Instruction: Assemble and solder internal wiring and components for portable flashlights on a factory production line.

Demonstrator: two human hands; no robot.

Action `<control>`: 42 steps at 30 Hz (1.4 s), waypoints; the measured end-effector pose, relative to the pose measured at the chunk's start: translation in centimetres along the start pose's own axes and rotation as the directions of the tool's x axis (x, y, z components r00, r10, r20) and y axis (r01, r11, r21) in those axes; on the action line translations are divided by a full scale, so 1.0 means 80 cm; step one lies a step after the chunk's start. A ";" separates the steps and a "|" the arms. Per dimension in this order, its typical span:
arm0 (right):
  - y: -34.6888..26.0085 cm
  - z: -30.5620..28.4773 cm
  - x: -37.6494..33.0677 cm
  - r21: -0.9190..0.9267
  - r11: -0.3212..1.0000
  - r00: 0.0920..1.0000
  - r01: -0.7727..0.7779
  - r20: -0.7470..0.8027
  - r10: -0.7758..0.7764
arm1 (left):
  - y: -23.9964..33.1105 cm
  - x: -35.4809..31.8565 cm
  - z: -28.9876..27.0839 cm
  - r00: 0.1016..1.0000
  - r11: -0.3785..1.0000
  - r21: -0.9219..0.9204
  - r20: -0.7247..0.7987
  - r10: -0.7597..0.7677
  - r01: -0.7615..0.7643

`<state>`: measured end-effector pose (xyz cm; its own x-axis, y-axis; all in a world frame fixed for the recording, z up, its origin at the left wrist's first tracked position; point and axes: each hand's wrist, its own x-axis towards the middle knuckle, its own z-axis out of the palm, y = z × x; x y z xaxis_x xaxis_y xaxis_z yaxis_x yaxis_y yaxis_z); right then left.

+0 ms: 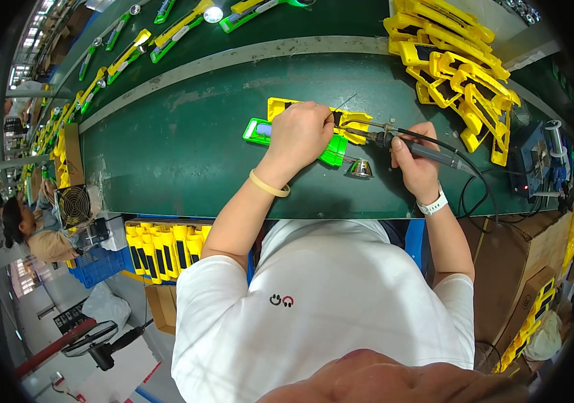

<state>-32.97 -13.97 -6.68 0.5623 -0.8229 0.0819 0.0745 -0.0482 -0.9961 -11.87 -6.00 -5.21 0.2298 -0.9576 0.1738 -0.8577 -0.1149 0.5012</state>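
Note:
My right hand (pixel 416 164) grips the dark handle of a soldering iron (pixel 435 156), whose metal tip and thin wire guide point left. Close by the tip, my left hand (pixel 300 131) is closed with its fingers pressed together; what they pinch is hidden behind the hand. Under and around that hand lie a yellow plastic casing half (pixel 357 121) and a green casing half (pixel 333 153) with a pale purple cylinder (pixel 263 129) in it. A shiny silver lamp head (pixel 361 168) rests on the bench just below, by the green casing's right end.
Yellow casings (pixel 458 74) are piled at the far right. A blue soldering station (pixel 529 161) with a reel stands at the right edge, its black cable (pixel 478 178) looping over. Finished-looking yellow-green lights (pixel 179 33) line the far belt. Left are a fan (pixel 73 205) and a co-worker (pixel 45 235).

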 end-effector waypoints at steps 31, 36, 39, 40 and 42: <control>-0.007 0.034 0.042 0.297 0.954 0.999 -0.044 -0.013 0.050 | 0.002 0.000 -0.001 1.000 1.000 0.000 0.013 0.011 -0.011; -0.011 0.022 0.021 0.274 0.960 0.992 -0.063 -0.086 0.090 | 0.017 -0.007 0.006 0.998 0.999 -0.025 0.057 0.036 -0.035; -0.015 0.006 0.008 0.164 0.986 0.990 -0.012 -0.138 0.036 | 0.022 -0.007 0.007 0.997 0.998 -0.042 0.056 0.053 -0.051; -0.022 -0.002 0.003 0.109 0.994 0.981 0.004 -0.194 0.017 | 0.021 -0.006 0.005 0.997 0.998 -0.047 0.068 0.044 -0.041; -0.019 -0.028 -0.011 0.095 0.994 0.994 0.045 -0.108 -0.035 | 0.020 -0.005 0.005 0.996 0.998 -0.050 0.082 0.036 -0.032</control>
<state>-35.40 -14.46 -5.30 0.4672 -0.8770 0.1120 0.1779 -0.0309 -0.9836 -13.47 -5.88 -4.81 0.1602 -0.9796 0.1213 -0.8407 -0.0710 0.5369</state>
